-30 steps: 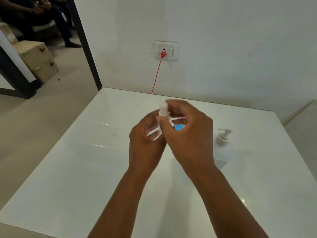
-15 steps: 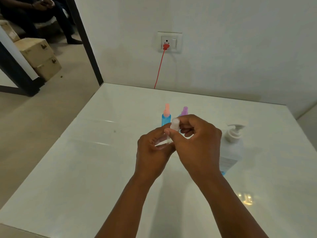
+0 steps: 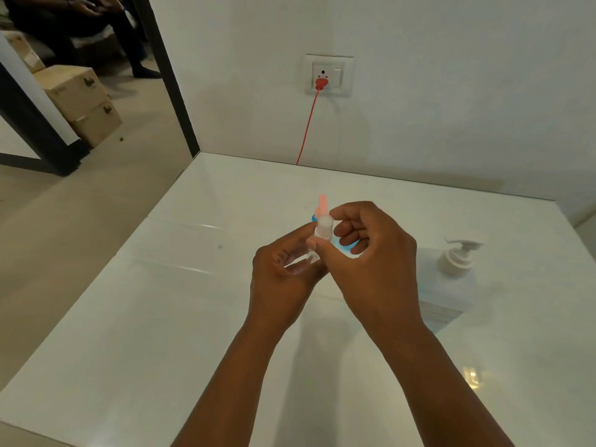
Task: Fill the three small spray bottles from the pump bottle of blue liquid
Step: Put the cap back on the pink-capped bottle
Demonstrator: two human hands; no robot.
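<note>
While both hands pinch one clear spray bottle (image 3: 317,245), left hand (image 3: 283,279) body, right hand (image 3: 371,262) cap, one pump bottle (image 3: 451,279), one pink-capped bottle (image 3: 322,204) behind

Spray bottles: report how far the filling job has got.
Looks done: one spray bottle with a pink top stands behind the hands, blue at its body. In hand: the left hand holds a clear small bottle while the right hand pinches its white cap; no blue shows in it. The pump bottle waits at right. A third bottle is hidden now.
</note>
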